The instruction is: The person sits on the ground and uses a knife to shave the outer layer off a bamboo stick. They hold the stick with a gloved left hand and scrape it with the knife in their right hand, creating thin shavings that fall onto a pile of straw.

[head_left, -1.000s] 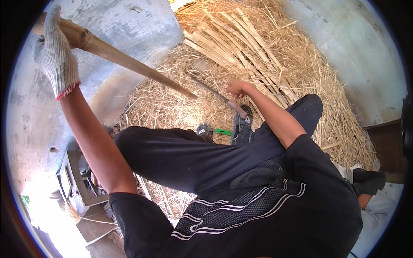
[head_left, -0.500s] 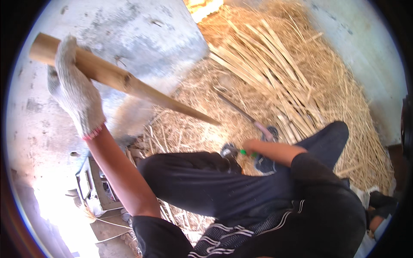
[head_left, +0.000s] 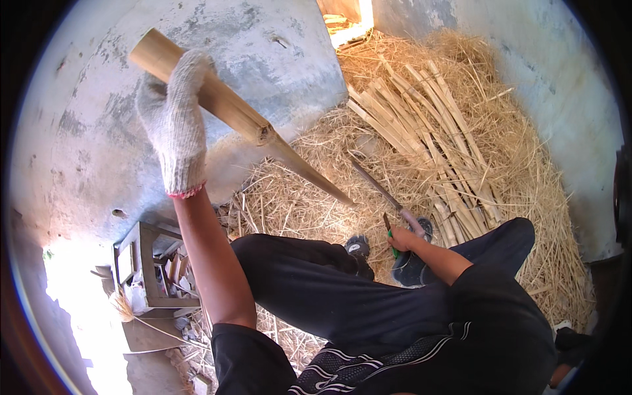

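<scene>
Gloved fingers [head_left: 187, 72] of the left hand [head_left: 176, 125] clasp a bamboo pole [head_left: 247, 122] near its thick end, holding it aslant above the straw [head_left: 526, 158], while the bare right hand [head_left: 403, 238] grips a green-handled blade [head_left: 390, 234] beside the person's shoes [head_left: 409, 268]. A loose bundle of split strips [head_left: 428, 135] already lies across the straw, apparently finished pieces; the pole itself, round at the top and narrowing past a node to a thin tip, appears only partly worked. A long-bladed tool [head_left: 383, 189] lies near the strips, its handle at one shoe. At left, an open-sided box [head_left: 172, 303] holds jumbled scraps [head_left: 178, 268], too small to identify.
</scene>
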A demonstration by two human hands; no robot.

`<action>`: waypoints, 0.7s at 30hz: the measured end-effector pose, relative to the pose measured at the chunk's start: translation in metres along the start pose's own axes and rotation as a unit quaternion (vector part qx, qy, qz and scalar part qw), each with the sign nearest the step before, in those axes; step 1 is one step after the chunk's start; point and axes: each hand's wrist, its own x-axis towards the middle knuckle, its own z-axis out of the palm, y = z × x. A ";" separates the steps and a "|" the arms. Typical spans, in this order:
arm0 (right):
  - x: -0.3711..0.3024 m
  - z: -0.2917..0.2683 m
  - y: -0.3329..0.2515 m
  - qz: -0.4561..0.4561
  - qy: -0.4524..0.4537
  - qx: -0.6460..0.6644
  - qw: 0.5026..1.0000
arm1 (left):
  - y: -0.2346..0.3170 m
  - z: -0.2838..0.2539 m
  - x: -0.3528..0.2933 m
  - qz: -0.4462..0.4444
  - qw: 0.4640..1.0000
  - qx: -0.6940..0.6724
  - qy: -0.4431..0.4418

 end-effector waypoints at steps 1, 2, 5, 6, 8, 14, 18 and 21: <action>0.002 -0.007 -0.001 0.002 0.012 0.036 0.999 | 0.000 -0.003 -0.001 -0.021 0.999 -0.035 0.013; 0.006 -0.018 0.003 0.008 0.031 0.072 0.997 | 0.004 0.002 -0.001 -0.038 0.996 -0.078 0.022; 0.010 -0.065 -0.042 0.009 0.110 0.077 0.991 | 0.019 0.001 -0.001 -0.045 0.977 -0.192 0.082; 0.008 -0.083 -0.051 -0.030 0.155 0.148 0.976 | 0.012 -0.004 0.005 -0.045 0.967 -0.237 0.078; -0.007 -0.105 -0.074 -0.055 0.209 0.240 0.947 | 0.019 -0.008 0.003 -0.072 0.964 -0.230 0.116; -0.110 -0.187 -0.164 -0.056 0.210 0.329 0.919 | 0.054 -0.005 -0.056 -0.042 0.965 -0.247 0.077; -0.169 -0.188 -0.220 -0.098 0.239 0.282 0.924 | 0.063 -0.004 -0.117 -0.031 0.973 -0.169 0.155; -0.186 -0.182 -0.254 -0.176 0.228 0.261 0.921 | 0.081 -0.005 -0.135 0.007 0.969 -0.154 0.195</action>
